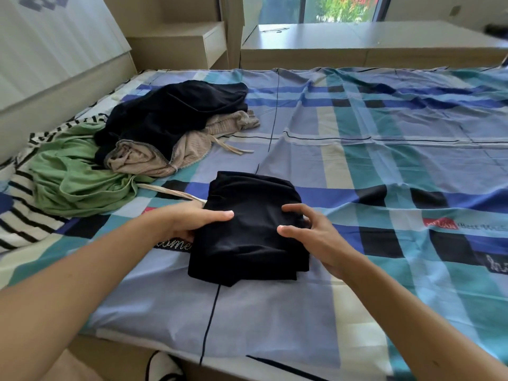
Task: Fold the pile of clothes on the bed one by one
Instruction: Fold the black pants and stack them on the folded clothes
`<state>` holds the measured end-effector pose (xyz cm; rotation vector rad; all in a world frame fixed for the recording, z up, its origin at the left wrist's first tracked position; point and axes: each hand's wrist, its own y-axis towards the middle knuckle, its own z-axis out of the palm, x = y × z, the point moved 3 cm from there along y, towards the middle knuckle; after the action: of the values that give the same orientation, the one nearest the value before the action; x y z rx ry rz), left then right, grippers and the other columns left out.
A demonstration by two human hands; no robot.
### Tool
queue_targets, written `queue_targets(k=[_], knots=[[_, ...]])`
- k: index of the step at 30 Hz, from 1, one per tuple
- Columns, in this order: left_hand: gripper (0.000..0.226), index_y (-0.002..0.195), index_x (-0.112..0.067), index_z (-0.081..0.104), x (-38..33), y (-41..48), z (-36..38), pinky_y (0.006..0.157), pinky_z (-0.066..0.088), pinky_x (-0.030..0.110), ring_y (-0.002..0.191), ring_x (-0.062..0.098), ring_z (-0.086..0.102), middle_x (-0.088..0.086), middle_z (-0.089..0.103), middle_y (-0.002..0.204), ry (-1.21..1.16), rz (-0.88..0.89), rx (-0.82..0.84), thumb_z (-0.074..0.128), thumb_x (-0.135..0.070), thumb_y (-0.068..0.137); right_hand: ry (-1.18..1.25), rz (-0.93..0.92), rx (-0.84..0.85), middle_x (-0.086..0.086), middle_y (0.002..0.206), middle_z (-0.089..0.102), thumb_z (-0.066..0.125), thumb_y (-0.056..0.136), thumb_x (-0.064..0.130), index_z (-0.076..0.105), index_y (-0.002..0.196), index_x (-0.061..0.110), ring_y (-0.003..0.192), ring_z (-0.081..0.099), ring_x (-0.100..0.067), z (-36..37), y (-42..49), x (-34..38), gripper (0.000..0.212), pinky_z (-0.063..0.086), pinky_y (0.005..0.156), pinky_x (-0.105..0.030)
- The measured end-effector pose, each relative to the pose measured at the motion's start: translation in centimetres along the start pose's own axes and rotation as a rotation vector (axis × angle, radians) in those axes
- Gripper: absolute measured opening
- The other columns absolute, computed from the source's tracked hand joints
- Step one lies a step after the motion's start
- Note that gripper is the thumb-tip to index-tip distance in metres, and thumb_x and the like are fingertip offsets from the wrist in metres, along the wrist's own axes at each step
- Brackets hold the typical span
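The left hand (189, 220) has its thumb laid over the top of the folded black garment (247, 243) and its fingers tucked under the left edge, so it grips that side. The right hand (313, 232) is half curled. Its thumb rests on the cloth and its arched fingers close on the right edge.

The bundle lies flat on the bed (384, 160), directly between the two hands and about equally near each, with its long side running away from the person. It looks finished and ready to be lifted aside.

The unfolded pile (154, 138) sits farther up the bed and to the left, nearer the left hand. A dark garment (176, 114) lies over a beige one (154, 160), with a green garment (77, 177) beside them.
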<state>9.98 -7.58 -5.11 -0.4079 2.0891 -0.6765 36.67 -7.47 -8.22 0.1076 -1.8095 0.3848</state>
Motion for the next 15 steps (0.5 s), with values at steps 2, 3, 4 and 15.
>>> queue_targets(k=[2,3,4,15], knots=[[0.036,0.114,-0.016,0.071,-0.7,-0.8,1.2,0.085,0.060,0.032,0.094,0.018,0.075,0.002,0.078,0.106,-0.182,0.005,0.049,0.075,-0.038,0.087,0.123,0.018,0.040,0.005,0.130,0.060,0.083,0.070,0.026,0.066,0.120,0.044,0.113,0.063,-0.014,0.5,0.0,0.0,0.056,0.051,0.103,-0.035],[0.032,0.112,-0.012,0.071,-1.2,-1.3,1.8,0.075,0.062,0.029,0.088,0.018,0.076,0.005,0.078,0.104,-0.259,-0.017,0.081,0.074,-0.033,0.088,0.168,0.023,0.055,0.004,0.130,0.062,0.082,0.065,0.024,0.066,0.121,0.044,0.113,0.065,-0.015,0.5,0.0,0.0,0.061,0.052,0.103,-0.037],[0.031,0.111,-0.010,0.072,-1.5,-1.6,2.3,0.071,0.062,0.029,0.084,0.020,0.076,0.008,0.078,0.103,-0.312,-0.042,0.103,0.073,-0.030,0.089,0.201,0.024,0.066,0.003,0.130,0.063,0.081,0.063,0.022,0.066,0.123,0.044,0.112,0.067,-0.015,0.4,-0.1,0.0,0.065,0.052,0.103,-0.038],[0.024,0.113,-0.010,0.068,-16.0,-5.1,11.6,0.053,0.057,0.021,0.071,0.018,0.075,0.010,0.078,0.099,-0.487,0.358,0.137,0.058,-0.014,0.092,0.021,-0.077,-0.356,-0.015,0.109,0.073,0.071,0.061,0.020,0.066,0.119,0.048,0.088,0.068,-0.030,-15.6,-6.8,5.8,0.064,0.056,0.092,-0.053]])
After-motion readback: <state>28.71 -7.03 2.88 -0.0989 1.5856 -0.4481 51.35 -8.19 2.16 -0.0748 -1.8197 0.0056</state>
